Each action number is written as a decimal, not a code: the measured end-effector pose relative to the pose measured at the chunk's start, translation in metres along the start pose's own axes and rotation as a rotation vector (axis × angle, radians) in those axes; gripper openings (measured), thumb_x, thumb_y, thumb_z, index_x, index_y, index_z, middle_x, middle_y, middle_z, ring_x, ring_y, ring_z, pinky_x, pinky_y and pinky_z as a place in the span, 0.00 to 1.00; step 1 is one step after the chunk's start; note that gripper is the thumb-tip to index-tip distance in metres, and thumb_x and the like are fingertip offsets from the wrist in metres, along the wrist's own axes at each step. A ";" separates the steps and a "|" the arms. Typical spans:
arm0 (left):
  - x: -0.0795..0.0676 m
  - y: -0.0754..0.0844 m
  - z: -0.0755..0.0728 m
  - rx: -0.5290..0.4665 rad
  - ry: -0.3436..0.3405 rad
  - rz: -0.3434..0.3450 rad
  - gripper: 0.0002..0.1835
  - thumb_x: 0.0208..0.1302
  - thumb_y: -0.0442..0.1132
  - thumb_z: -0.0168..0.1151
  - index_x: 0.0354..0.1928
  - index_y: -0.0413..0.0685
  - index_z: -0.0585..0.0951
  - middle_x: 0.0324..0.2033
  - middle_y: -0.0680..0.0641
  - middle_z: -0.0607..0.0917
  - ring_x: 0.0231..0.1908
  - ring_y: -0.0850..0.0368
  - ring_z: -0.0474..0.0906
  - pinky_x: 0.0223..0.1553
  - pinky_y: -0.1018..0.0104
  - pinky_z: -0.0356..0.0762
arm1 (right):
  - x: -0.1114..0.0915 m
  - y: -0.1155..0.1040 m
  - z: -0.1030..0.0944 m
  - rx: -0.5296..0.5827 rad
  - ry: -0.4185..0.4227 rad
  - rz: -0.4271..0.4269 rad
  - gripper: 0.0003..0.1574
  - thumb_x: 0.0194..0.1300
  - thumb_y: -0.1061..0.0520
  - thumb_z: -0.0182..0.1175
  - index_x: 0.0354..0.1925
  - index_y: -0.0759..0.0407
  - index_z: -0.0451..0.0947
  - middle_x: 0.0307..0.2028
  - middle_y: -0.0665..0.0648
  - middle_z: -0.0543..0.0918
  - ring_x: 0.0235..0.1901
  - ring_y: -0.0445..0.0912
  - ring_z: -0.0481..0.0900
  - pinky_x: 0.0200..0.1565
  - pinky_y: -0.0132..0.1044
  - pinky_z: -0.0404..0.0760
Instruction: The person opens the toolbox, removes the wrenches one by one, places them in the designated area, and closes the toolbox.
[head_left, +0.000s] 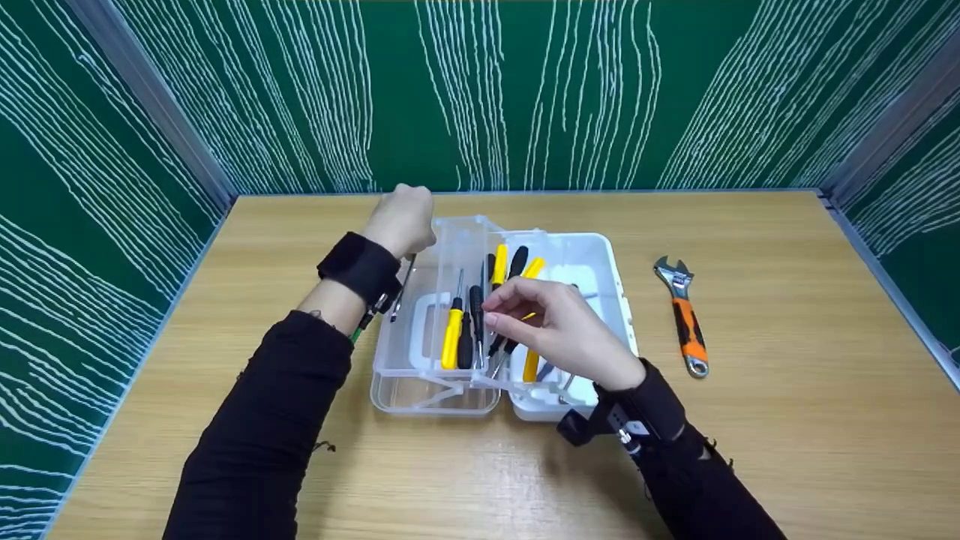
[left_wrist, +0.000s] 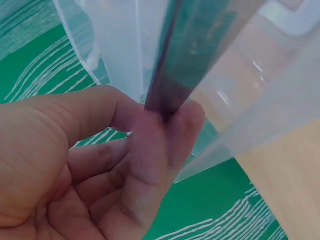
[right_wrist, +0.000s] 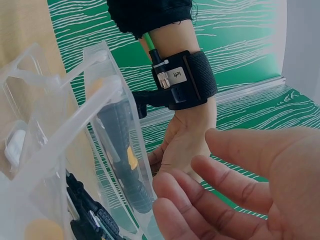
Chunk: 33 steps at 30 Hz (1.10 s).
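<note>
My left hand (head_left: 403, 217) is at the far left corner of a clear-and-white plastic toolbox (head_left: 616, 300). Its thumb and fingers pinch a slim, flat metal strip (left_wrist: 187, 55), whose lower end (head_left: 397, 300) hangs over the toolbox's left part; its exact kind cannot be told. My right hand (head_left: 559, 322) hovers over the middle of the toolbox, fingers loosely bent, with nothing visible between them. Below and beside it lie a yellow-handled screwdriver (head_left: 452, 337), a black-handled screwdriver (head_left: 465, 341) and several other yellow and black tools, partly hidden by the hand.
An adjustable wrench (head_left: 686, 319) with an orange-and-black handle lies on the wooden table (head_left: 787, 337), right of the toolbox. The toolbox stands unfolded, with hinged plastic arms (head_left: 442, 394) at its front. Green walls (head_left: 517, 97) with white lines enclose the back and sides.
</note>
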<state>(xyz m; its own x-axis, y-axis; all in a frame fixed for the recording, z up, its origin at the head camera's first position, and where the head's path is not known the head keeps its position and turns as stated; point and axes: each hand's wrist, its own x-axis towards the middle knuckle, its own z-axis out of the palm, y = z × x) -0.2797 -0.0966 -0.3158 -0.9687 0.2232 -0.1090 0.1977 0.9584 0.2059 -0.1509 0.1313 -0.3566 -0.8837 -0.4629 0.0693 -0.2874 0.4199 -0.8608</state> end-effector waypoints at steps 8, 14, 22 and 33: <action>-0.008 0.001 -0.009 -0.068 0.016 -0.010 0.08 0.71 0.28 0.64 0.47 0.34 0.87 0.40 0.38 0.90 0.36 0.46 0.89 0.38 0.58 0.91 | 0.000 0.000 -0.002 -0.011 0.001 0.002 0.12 0.75 0.50 0.68 0.53 0.52 0.86 0.45 0.50 0.90 0.44 0.45 0.85 0.46 0.40 0.87; -0.015 0.003 -0.017 -0.087 0.059 -0.003 0.05 0.72 0.30 0.62 0.35 0.39 0.82 0.26 0.47 0.77 0.26 0.52 0.78 0.32 0.64 0.80 | 0.000 0.000 -0.003 -0.006 0.008 0.006 0.12 0.75 0.51 0.69 0.53 0.52 0.86 0.46 0.50 0.90 0.45 0.46 0.85 0.47 0.42 0.87; -0.031 0.008 -0.028 -0.167 0.141 0.031 0.09 0.75 0.32 0.58 0.34 0.40 0.82 0.28 0.46 0.80 0.24 0.54 0.75 0.27 0.66 0.75 | -0.001 0.001 -0.003 -0.005 0.016 0.007 0.12 0.75 0.50 0.68 0.53 0.51 0.86 0.45 0.50 0.90 0.44 0.46 0.84 0.46 0.41 0.86; -0.054 0.015 -0.035 -0.246 0.266 0.125 0.10 0.76 0.34 0.60 0.34 0.39 0.84 0.24 0.48 0.76 0.21 0.56 0.71 0.25 0.67 0.66 | 0.001 0.003 -0.003 0.017 0.037 0.010 0.12 0.75 0.50 0.69 0.53 0.52 0.86 0.45 0.51 0.90 0.44 0.47 0.85 0.46 0.41 0.86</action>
<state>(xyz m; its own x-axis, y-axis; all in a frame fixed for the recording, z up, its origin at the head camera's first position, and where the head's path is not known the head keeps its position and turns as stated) -0.2296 -0.1006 -0.2726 -0.9509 0.2507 0.1816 0.3062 0.8481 0.4323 -0.1536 0.1348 -0.3579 -0.8998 -0.4290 0.0789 -0.2724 0.4114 -0.8698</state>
